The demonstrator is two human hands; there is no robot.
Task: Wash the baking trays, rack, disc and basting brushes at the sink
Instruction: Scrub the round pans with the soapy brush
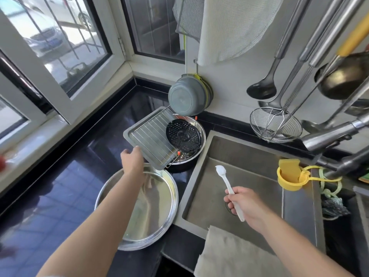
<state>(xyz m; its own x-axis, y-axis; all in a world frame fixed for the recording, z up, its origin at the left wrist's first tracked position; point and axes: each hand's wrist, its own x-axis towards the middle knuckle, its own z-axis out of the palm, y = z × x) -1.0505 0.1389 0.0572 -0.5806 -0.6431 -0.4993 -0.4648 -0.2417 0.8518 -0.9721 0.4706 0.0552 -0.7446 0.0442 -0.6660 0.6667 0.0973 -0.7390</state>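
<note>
rack lies in grey tray, left of sink | left hand grips tray edge | right hand grips white brush over sink

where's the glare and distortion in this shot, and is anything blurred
Head view: daylight from the windows glares off the round steel tray and the glossy black counter; the wide-angle lens bends the window frames and hanging ladles outward toward the edges; a red object at the left edge is smeared, while both hands, left and right, and the white basting brush stay fairly sharp.
</note>
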